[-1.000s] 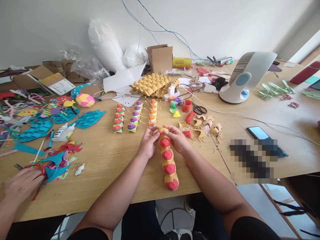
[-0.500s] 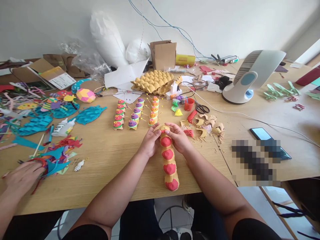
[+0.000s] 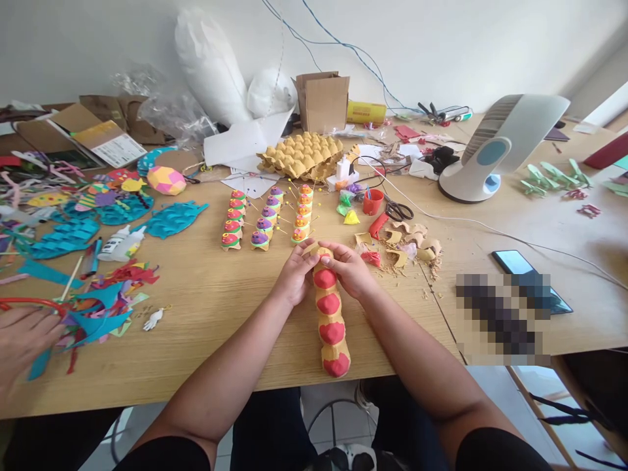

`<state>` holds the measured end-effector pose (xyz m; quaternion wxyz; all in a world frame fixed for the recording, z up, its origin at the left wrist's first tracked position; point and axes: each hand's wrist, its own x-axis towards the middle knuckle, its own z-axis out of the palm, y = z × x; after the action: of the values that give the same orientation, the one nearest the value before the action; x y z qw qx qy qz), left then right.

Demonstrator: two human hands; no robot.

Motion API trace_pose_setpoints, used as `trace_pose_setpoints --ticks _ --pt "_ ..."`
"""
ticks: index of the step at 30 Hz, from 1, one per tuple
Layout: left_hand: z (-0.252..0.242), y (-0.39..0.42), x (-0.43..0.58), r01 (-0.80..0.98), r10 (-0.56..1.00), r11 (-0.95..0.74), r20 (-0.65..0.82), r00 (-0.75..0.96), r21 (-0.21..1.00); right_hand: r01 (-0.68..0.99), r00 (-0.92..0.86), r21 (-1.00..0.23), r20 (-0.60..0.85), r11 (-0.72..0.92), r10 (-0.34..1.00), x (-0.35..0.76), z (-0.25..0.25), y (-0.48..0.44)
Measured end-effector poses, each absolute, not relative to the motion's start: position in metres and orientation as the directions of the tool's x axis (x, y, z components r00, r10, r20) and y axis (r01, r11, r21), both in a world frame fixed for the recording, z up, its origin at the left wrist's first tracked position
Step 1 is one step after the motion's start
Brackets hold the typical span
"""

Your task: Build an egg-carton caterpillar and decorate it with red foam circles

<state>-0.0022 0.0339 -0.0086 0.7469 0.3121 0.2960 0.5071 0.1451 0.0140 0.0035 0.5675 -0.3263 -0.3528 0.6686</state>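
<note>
A tan egg-carton strip (image 3: 324, 320) with red caps on its bumps lies lengthwise in front of me, its near end close to the table edge. My left hand (image 3: 297, 273) grips the left side of its far end. Around the right side of that end, my right hand (image 3: 351, 269) is closed, thumbs close together over the last bump. Fingers partly hide this far end. Just beyond my hands stand three decorated egg-carton caterpillars with pins: a red one (image 3: 232, 222), a purple one (image 3: 267, 217) and an orange one (image 3: 302, 216).
Torn carton scraps (image 3: 396, 241), red-handled tool (image 3: 378, 225), scissors (image 3: 400, 210) and a red cup (image 3: 373, 203) lie to the right. Behind are egg trays (image 3: 299, 154) and a white fan (image 3: 495, 154). Another person's hand (image 3: 27, 337) works by paper scraps (image 3: 105, 307) at left. A phone (image 3: 532, 281) lies right.
My hands keep their hold on the strip's far end, almost unmoved. The other person's hand has shifted left with a red band-like piece.
</note>
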Motion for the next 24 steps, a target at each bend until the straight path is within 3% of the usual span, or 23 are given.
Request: trace_pose_setpoints --ticks 24 --pt "-0.0116 0.0333 -0.0013 -0.574 0.940 0.281 -0.101 0.326 0.769 -0.533 -0.147 -0.842 -0.010 -0.087 0.989 0.1423 -0.0021 0.0145"
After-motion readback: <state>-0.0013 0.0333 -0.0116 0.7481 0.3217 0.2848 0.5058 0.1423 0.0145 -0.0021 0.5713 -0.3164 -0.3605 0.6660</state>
